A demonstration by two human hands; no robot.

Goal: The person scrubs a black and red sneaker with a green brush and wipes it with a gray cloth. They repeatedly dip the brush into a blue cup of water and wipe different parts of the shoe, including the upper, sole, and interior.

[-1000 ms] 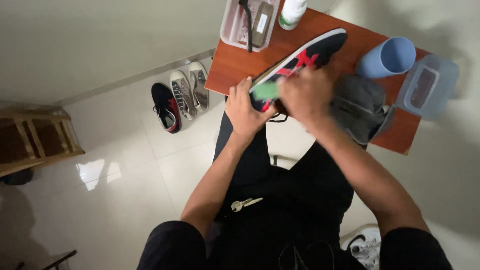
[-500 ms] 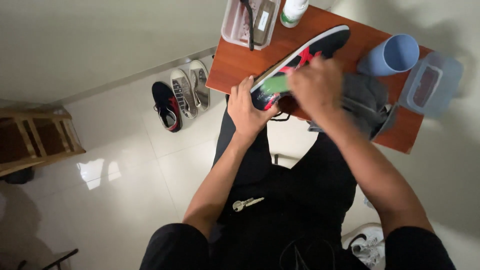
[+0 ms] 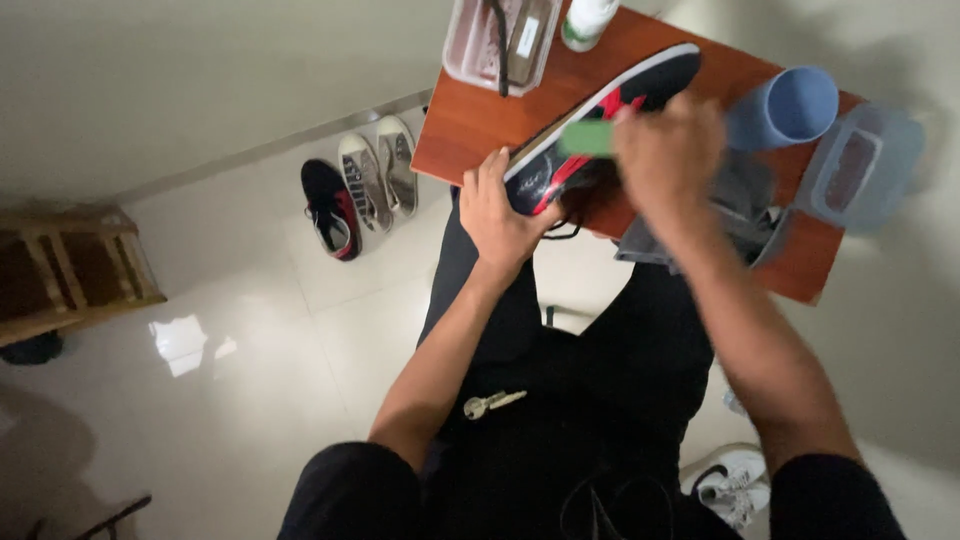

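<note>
Hands on sneaker (image 3: 600,120) — green brush (image 3: 587,138).

Blue cup (image 3: 783,107) lay on side on wooden table (image 3: 470,128), beside clear lidded tub (image 3: 862,165) at far edge. Grey cloth (image 3: 742,205) lay below cup. Clear tray (image 3: 497,42) and white bottle (image 3: 585,20) stood at table's top end. Three shoes (image 3: 362,188) lined tiled floor by wall. Key (image 3: 492,403) rested on lap. Wooden stool (image 3: 72,272) stood at left; white sneaker (image 3: 733,485) lay low at right.
</note>
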